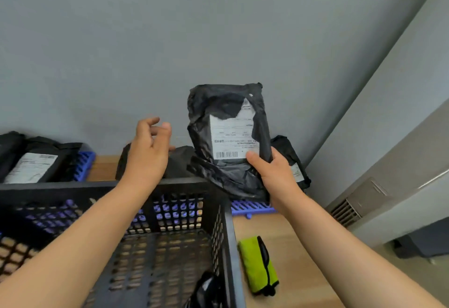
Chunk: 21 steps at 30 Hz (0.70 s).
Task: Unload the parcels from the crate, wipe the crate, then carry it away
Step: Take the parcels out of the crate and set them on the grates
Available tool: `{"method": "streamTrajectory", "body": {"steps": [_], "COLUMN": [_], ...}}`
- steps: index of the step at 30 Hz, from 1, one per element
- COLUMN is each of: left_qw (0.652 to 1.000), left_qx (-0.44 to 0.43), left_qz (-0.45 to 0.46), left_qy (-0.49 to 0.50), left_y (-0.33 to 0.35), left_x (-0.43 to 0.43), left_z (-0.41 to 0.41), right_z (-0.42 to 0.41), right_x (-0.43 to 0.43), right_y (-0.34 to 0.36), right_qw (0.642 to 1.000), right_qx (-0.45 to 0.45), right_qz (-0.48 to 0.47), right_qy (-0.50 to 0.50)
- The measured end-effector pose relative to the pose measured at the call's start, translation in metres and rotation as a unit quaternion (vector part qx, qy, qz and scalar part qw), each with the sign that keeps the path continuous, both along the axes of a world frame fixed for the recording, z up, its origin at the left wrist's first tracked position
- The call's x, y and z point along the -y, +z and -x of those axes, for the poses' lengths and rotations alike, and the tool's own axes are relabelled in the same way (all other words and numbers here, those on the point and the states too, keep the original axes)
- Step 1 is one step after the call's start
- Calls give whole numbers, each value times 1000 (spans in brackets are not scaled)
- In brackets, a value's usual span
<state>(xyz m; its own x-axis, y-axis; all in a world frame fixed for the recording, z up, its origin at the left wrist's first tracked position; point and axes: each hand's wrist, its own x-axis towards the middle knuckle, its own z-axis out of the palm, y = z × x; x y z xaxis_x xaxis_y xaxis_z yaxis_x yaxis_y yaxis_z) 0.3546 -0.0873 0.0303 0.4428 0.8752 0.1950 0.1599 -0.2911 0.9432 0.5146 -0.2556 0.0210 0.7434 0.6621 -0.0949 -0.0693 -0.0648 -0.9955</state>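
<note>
The black perforated crate [60, 187] was nearly unloaded: its floor showed bare except for one dark parcel [206, 290] at its near right corner. Just above the crate's far right corner, a black labelled parcel [228, 123] stood upright in the right hand [269, 174], thumb pressed on the label's lower edge and the other fingers wrapped behind it, mostly hidden. The left hand [148, 152] hovered over the crate's far rim, fingers loosely curled and slightly apart, holding nothing. Beyond the crate lay parcels already out: one on a blue rack [83, 164] at far left [34, 162], one behind the left hand [179, 164], one behind the right [291, 162]. A folded green cloth [258, 264] lay just right of the crate, untouched. By my judgement, wiping and carrying remained.
</note>
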Motion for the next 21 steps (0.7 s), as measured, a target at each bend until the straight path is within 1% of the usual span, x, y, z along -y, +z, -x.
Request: {"method": "streamTrajectory", "body": {"steps": [3,5,7,10,11,12,16,18,21], "left_qw": [991,968,933,857,839,829,809,803,806], "left_qx": [-117,-213,-306,-446,-466,-476,-506,-515,-509], "left_qz": [-56,-122,-177,-250,-273,-285,-294,-296,-301], "left_qy": [-36,-51,-62,-70,-69,-67,-53,-47,-32], "left_y": [-17,-28,-40,-57,-59,-60,-59,-59,-59], "left_x": [10,13,13,16,19,20,21,23,24], "left_z": [-21,-30,-36,-40,-42,-43,-46,-46,-47], "right_z": [-45,-71,-90,-105,-108,-109,-113,-115,-117], "right_x": [3,2,-1,-9,-12,-16,-31,-37,-43], "right_y": [-19,-36,-57,-85,-94,-103,-132,-142,-156], "right_qw": [998,996,994,989,988,987,980,973,956], "right_qx": [-30,-27,-21,-17,-14,-8,17,46,118], "right_qz": [-12,4,39,99,114,129,182,217,265], "right_qy": [-53,-82,-97,-104,-100,-93,-75,-62,-49]}}
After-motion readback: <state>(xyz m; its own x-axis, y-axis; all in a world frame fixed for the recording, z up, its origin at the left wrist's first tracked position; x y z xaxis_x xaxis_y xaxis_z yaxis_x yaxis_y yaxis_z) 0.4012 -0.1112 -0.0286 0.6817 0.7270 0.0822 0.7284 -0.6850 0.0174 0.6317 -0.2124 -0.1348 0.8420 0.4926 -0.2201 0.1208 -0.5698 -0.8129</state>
